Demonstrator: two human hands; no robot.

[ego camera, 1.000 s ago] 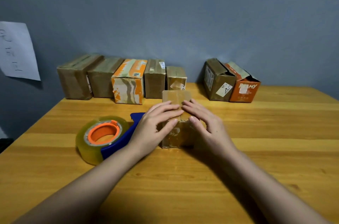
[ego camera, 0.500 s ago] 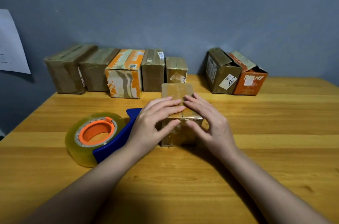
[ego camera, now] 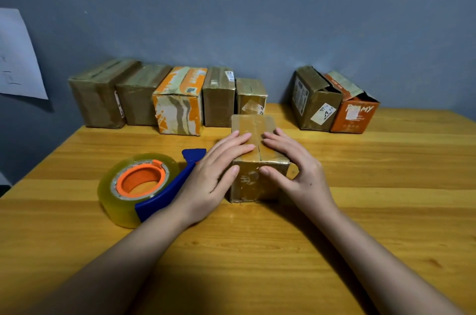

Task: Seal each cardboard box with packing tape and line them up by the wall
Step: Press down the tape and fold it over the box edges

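Note:
A small brown cardboard box [ego camera: 253, 125] sits in the middle of the wooden table [ego camera: 257, 250], its top flaps covered with glossy tape. My left hand [ego camera: 213, 173] lies on its left half, fingers straight on the top and thumb on the front face. My right hand [ego camera: 296, 167] mirrors it on the right half, fingers flat on top, thumb on the front. A roll of clear tape on a blue and orange dispenser [ego camera: 144, 183] lies just left of my left hand.
Several taped boxes [ego camera: 177, 100] stand in a row against the blue-grey wall at the back left. Further right, a brown box [ego camera: 314, 100] and an orange box [ego camera: 353, 111] stand with open flaps. A white sheet [ego camera: 18, 57] hangs on the wall at left.
Both hands have slid slightly along the box top, fingers still pressing the tape down. The box and the dispenser stay where they were; the camera shifted a little.

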